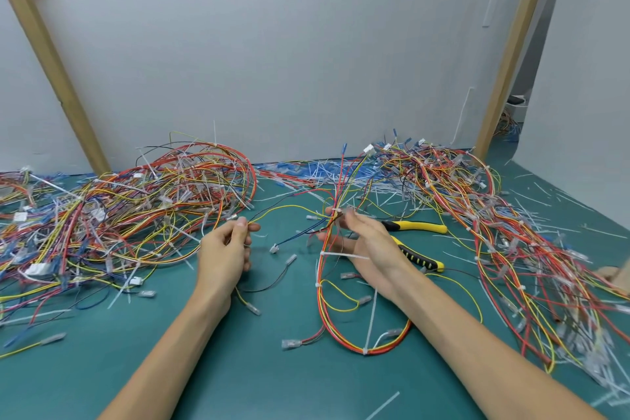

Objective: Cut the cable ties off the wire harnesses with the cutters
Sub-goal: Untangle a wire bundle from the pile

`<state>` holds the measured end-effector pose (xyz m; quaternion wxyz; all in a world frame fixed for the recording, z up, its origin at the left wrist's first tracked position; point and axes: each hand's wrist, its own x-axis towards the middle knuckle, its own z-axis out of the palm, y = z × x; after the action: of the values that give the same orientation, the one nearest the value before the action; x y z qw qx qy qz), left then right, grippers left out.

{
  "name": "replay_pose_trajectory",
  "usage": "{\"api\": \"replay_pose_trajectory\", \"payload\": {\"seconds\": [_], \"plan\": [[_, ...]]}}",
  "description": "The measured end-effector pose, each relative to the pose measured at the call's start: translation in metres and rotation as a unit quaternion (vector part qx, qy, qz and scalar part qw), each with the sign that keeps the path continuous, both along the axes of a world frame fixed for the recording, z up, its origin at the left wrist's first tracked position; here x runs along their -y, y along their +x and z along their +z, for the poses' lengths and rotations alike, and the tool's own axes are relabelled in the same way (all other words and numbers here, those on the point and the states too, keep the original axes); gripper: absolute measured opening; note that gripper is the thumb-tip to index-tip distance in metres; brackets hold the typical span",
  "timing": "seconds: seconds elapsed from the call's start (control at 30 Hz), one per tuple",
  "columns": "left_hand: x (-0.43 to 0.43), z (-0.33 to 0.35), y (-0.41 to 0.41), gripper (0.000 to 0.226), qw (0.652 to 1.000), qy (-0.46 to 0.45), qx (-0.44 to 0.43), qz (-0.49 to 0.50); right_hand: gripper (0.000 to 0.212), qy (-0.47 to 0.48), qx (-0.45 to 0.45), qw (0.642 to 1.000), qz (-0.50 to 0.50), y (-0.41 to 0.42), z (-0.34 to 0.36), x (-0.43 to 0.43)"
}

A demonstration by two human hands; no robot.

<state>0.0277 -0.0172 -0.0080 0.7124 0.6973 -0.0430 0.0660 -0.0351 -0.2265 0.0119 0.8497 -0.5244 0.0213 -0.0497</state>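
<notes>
A wire harness (327, 300) of red, orange and yellow wires lies across the green table in front of me, bound by white cable ties (344, 255). My right hand (361, 242) holds its upper part near a tie, fingers stretched along the bundle. My left hand (226, 245) pinches a thin yellow wire (289, 208) between thumb and fingers. The cutters (417, 242) with yellow-and-black handles lie on the table just right of my right hand, held by neither hand.
A big tangle of harnesses (119, 211) fills the left of the green table (272, 385); another pile (494, 232) runs down the right. Cut tie ends litter the back and right. White panels and wooden posts wall the back.
</notes>
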Motion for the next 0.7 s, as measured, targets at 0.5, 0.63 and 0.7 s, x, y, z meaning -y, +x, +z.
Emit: {"api": "replay_pose_trajectory", "payload": {"seconds": [0.5, 0.63, 0.7], "plan": [[0.001, 0.0018, -0.0038, 0.037, 0.999, 0.046, -0.004, -0.006, 0.036, 0.003, 0.009, 1.0, 0.004, 0.0041, -0.0048, 0.0067], [-0.0003, 0.0016, -0.0034, 0.035, 0.999, 0.047, 0.001, -0.006, 0.029, 0.02, 0.005, 1.0, -0.021, 0.0056, -0.0056, 0.0062], [0.0004, 0.0008, -0.0029, 0.035, 0.998, 0.061, 0.004, 0.0, 0.025, 0.03, 0.007, 0.999, -0.03, 0.0066, -0.0063, 0.0062]]}}
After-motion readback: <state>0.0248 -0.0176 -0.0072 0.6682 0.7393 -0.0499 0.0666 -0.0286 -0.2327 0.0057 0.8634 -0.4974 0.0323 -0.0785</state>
